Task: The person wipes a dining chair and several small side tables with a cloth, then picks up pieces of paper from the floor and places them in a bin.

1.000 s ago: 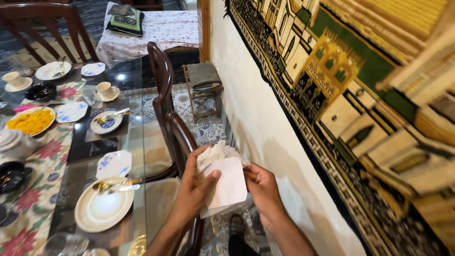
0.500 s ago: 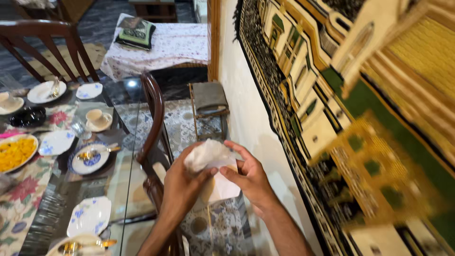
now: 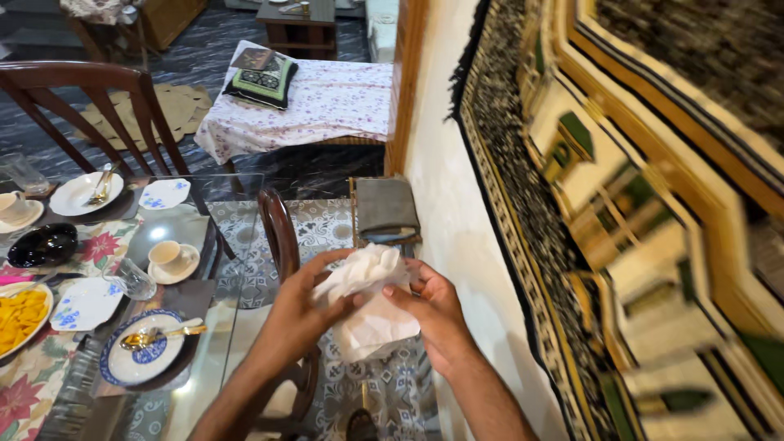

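Both my hands hold a crumpled white tissue [image 3: 367, 306] in front of me, above a patterned floor. My left hand [image 3: 298, 306] grips its left side, with the thumb pressed into the folds. My right hand [image 3: 433, 314] pinches the right side with thumb and fingers. The tissue bunches at the top and hangs down in a flatter sheet below. A dark wooden chair back [image 3: 279, 233] stands just behind and under my left hand.
A glass dining table [image 3: 229, 327] on the left carries plates, a cup on a saucer [image 3: 171, 260], a glass [image 3: 135, 280] and a spoon on a blue plate [image 3: 143, 355]. A wall with a large woven hanging [image 3: 621, 204] runs along the right. A small stool [image 3: 384, 211] stands by the wall.
The view has swung forward along the wall. My hands have crumpled the tissue further, from a flat folded square to a bunched wad.
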